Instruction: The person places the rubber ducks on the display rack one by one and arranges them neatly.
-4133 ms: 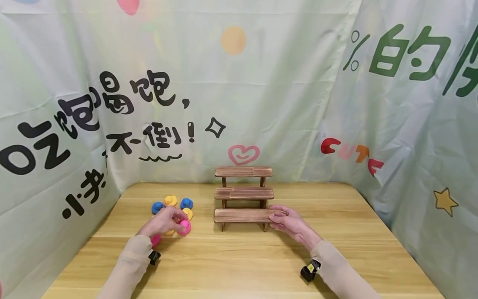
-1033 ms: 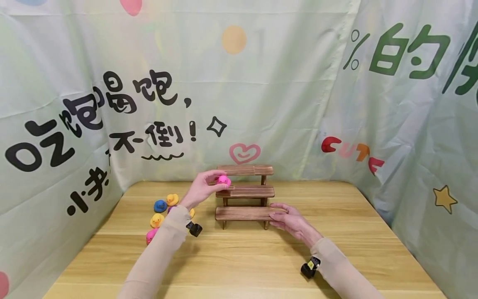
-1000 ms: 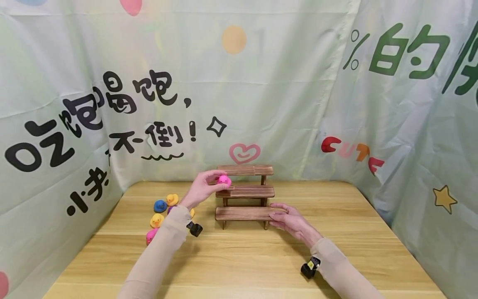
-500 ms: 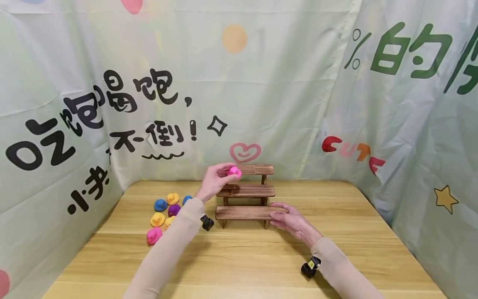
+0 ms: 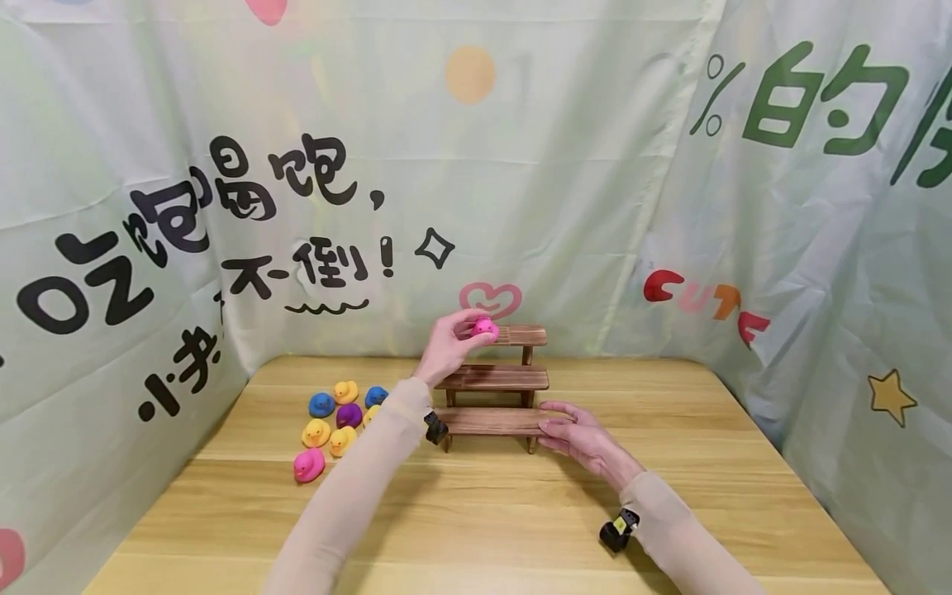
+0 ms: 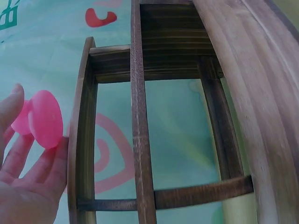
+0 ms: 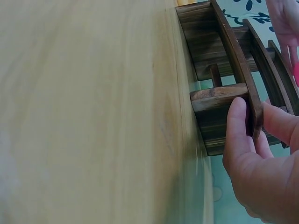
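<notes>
A pink rubber duck (image 5: 486, 330) is pinched between the thumb and fingers of my left hand (image 5: 449, 343), over the left part of the top tier of a three-tier wooden display stand (image 5: 494, 378). In the left wrist view the duck (image 6: 44, 119) is beside the top board, with a fingertip near or touching its edge; whether the duck touches the board I cannot tell. My right hand (image 5: 587, 438) grips the right end of the lowest tier. The right wrist view shows the thumb (image 7: 280, 123) on one face of that board and fingers on the other.
Several rubber ducks stand on the left of the wooden table (image 5: 521, 529): a pink duck (image 5: 308, 465), a purple duck (image 5: 348, 415), a blue duck (image 5: 321, 404), a yellow duck (image 5: 316, 433) and others, some partly behind the left sleeve. A printed cloth (image 5: 565, 207) hangs behind.
My left hand picked the pink duck from the group and carried it right and up, past the middle tier to the top one. The right hand keeps its grip on the lowest tier.
</notes>
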`<action>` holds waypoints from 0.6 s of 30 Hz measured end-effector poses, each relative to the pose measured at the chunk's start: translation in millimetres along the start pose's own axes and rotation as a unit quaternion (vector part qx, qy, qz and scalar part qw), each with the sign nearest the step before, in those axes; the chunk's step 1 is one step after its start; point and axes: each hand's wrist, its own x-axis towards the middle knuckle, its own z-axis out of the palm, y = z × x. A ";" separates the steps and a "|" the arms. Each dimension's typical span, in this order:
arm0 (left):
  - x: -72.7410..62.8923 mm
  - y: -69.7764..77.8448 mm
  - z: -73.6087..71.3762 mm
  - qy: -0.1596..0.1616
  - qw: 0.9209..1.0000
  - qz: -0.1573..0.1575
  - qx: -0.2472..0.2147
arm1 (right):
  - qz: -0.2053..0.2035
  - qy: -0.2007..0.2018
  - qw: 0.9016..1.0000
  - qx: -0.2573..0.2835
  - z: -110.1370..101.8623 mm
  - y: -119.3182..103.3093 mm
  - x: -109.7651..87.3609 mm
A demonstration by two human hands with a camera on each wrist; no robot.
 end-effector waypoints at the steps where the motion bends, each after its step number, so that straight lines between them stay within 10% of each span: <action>1: 1.5 -0.5 1.4 0.000 1.000 0.001 -0.002 | 0.000 0.000 1.000 -0.001 0.1 0.2 0.1; 18: 26.1 -0.9 24.4 -0.011 0.999 -0.027 0.014 | 0.000 -0.016 1.000 0.009 -1.4 0.8 1.9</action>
